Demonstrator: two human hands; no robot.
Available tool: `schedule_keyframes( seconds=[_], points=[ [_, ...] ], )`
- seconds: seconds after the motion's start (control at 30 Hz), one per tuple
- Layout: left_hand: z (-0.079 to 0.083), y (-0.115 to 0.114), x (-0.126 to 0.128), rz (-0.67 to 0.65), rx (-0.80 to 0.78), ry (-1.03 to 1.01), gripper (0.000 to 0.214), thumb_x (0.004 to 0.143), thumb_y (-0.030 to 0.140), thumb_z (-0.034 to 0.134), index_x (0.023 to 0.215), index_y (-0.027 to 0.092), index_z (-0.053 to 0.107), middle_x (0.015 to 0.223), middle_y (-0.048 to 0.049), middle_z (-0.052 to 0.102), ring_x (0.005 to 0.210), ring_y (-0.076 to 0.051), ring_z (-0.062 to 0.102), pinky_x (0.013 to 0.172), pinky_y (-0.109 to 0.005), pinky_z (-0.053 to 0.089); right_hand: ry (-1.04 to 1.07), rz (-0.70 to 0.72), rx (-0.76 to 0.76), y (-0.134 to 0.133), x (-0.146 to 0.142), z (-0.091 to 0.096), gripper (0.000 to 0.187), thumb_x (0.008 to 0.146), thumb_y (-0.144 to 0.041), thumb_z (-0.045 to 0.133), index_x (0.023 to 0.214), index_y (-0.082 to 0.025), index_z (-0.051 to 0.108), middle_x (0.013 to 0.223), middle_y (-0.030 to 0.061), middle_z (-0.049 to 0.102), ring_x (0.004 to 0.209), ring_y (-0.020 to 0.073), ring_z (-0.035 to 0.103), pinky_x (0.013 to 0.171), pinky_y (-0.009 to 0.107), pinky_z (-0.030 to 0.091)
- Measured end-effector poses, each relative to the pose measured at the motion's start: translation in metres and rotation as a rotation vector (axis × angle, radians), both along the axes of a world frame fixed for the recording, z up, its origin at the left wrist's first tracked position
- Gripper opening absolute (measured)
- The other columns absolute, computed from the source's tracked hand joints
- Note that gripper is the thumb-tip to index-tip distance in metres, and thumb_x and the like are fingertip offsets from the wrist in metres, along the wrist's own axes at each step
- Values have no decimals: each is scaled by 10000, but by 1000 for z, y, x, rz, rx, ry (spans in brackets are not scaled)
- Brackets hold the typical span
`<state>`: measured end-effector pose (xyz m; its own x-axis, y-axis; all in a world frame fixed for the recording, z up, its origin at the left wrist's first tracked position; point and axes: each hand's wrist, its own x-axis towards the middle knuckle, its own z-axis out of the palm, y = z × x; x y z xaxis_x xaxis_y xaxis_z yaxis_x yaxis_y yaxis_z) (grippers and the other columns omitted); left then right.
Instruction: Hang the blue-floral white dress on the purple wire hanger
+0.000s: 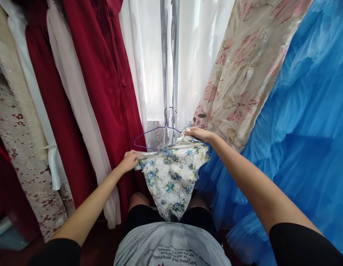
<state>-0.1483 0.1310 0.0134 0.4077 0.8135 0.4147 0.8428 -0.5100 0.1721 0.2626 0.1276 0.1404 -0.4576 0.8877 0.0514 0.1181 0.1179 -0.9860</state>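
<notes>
A white top with blue and yellow flowers hangs spread between my two hands, its lower end reaching down to my lap. My left hand is closed on the garment's left shoulder edge. With fingers pinched, my right hand grips the right shoulder, which is raised higher than the left. Just behind the top is a purple wire hanger, its left arm bare and its right arm partly hidden by the cloth. Its hook is up beside a grey metal upright.
Long dark red dresses and pale ones hang on the left. On the right are a beige floral dress and a ruffled blue tulle gown. A white curtain and metal uprights stand ahead. A bin sits lower left.
</notes>
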Motion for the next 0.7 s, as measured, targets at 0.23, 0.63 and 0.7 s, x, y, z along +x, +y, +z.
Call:
schedule_keyframes(
  seconds=[0.23, 0.63, 0.7],
  points=[
    [75, 57, -37, 121, 89, 33, 258, 732, 199, 547, 833, 270, 773, 1136, -78, 722, 1253, -376, 415, 1095, -650, 73, 53, 107, -20, 6, -7, -10, 201, 779, -327, 817, 834, -154, 730, 817, 46, 781, 726, 170, 710, 708, 252, 567],
    [138, 67, 57, -79, 10, -265, 381, 782, 262, 468, 1020, 192, 756, 957, -58, 750, 910, -241, 634, 871, -321, 467, -203, -235, 145, 0, 7, -10, 391, 766, -539, 753, 694, -163, 670, 670, 55, 711, 655, 213, 650, 631, 303, 531],
    [138, 64, 73, -38, 12, -405, 373, 720, 266, 568, 1044, 186, 732, 845, -38, 725, 817, -223, 622, 802, -300, 464, -280, -424, 290, -2, 14, -17, 459, 729, -597, 757, 619, -178, 605, 578, 11, 618, 620, 185, 585, 591, 279, 472]
  ],
)
